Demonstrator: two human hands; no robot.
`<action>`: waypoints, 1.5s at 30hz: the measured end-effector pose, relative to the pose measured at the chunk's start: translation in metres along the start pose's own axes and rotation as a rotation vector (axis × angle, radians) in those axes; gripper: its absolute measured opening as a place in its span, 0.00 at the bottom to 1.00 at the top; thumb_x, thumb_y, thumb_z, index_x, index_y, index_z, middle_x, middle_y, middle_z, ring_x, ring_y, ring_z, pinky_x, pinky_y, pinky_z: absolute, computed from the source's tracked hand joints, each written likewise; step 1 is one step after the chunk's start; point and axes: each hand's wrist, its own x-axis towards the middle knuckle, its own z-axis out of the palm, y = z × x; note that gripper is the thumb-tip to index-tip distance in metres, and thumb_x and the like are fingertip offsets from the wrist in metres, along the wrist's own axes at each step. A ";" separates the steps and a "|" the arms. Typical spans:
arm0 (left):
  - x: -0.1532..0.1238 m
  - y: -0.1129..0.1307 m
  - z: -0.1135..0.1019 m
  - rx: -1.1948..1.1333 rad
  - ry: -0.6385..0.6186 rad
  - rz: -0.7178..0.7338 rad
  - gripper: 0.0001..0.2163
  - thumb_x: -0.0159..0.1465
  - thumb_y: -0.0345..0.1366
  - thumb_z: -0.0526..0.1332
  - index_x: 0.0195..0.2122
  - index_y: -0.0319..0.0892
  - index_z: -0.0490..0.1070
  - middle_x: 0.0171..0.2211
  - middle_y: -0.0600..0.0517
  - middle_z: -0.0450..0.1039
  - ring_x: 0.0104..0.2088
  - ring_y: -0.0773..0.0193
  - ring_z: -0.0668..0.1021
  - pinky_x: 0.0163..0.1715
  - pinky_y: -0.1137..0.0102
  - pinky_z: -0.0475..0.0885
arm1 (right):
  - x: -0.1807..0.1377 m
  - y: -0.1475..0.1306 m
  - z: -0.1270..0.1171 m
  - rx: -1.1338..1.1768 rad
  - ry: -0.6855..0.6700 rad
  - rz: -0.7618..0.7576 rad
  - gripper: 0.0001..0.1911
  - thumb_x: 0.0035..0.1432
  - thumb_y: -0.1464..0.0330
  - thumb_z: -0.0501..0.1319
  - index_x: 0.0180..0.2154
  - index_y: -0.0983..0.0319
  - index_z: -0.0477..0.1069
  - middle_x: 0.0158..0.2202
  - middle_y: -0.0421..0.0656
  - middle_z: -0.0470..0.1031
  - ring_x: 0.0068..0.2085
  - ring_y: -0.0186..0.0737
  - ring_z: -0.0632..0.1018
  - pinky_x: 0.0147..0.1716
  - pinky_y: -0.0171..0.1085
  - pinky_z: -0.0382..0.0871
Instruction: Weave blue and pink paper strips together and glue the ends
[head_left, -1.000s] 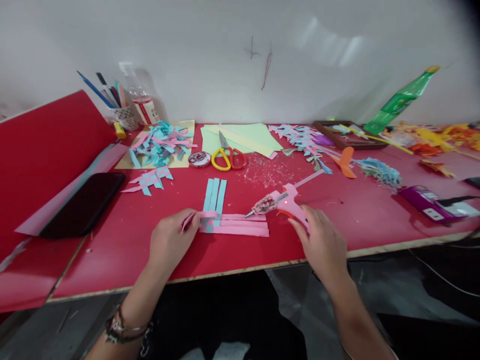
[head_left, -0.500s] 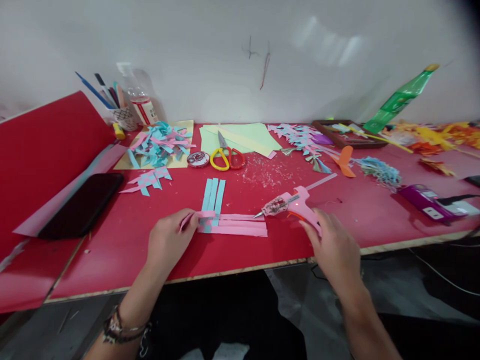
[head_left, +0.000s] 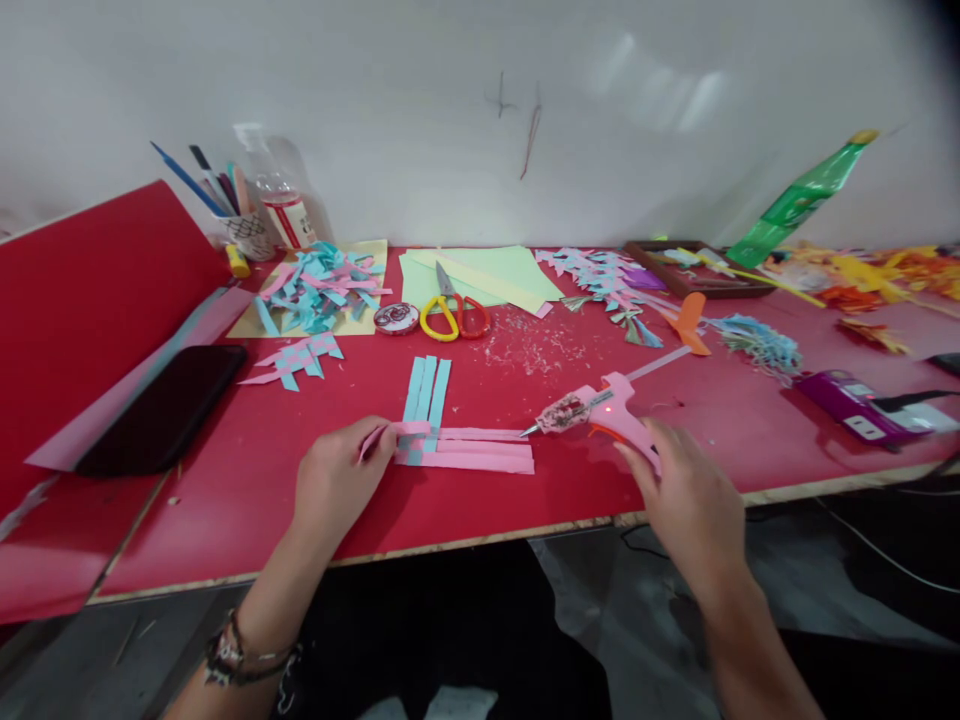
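Observation:
Pink paper strips (head_left: 487,458) run sideways on the red table, woven at their left end with several blue paper strips (head_left: 427,388) that point away from me. My left hand (head_left: 346,470) is closed on a folded-over pink strip (head_left: 411,428) at the woven corner. In my right hand (head_left: 690,490) is a pink glue gun (head_left: 600,408), gripped by its handle, with a small red light lit. Its metal nozzle points left, close to the right end of the upper pink strip; whether it touches is unclear. A clear glue stick (head_left: 661,361) sticks out of its back.
Scissors (head_left: 455,316), a round tin (head_left: 396,319) and green paper sheets (head_left: 487,275) lie behind the strips. A pile of paper pieces (head_left: 319,290) and a phone (head_left: 161,410) are left. A purple power strip (head_left: 859,408) and a tilted green bottle (head_left: 799,205) are right.
My right hand has shifted a little to the right with the glue gun, its nozzle sliding toward the strip's right end. My left hand and the woven strips have stayed put.

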 end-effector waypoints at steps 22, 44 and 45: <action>-0.001 -0.002 -0.002 0.012 -0.029 0.051 0.13 0.60 0.40 0.49 0.27 0.43 0.69 0.23 0.55 0.71 0.25 0.69 0.71 0.25 0.77 0.60 | 0.067 0.000 0.017 0.069 -0.228 0.170 0.21 0.55 0.57 0.50 0.45 0.65 0.63 0.36 0.52 0.70 0.37 0.48 0.72 0.30 0.40 0.63; 0.003 -0.003 0.012 0.080 -0.108 0.574 0.08 0.62 0.35 0.52 0.34 0.39 0.70 0.34 0.48 0.71 0.36 0.63 0.73 0.36 0.69 0.68 | 0.073 -0.091 -0.018 1.014 -0.445 -0.481 0.11 0.54 0.68 0.57 0.42 0.59 0.68 0.39 0.42 0.71 0.40 0.36 0.72 0.41 0.36 0.64; 0.003 -0.003 0.012 0.082 -0.109 0.572 0.08 0.62 0.35 0.52 0.34 0.40 0.70 0.34 0.48 0.71 0.36 0.63 0.73 0.36 0.70 0.68 | 0.072 -0.089 -0.018 1.016 -0.454 -0.489 0.08 0.55 0.68 0.56 0.39 0.59 0.69 0.37 0.42 0.72 0.39 0.35 0.72 0.40 0.35 0.64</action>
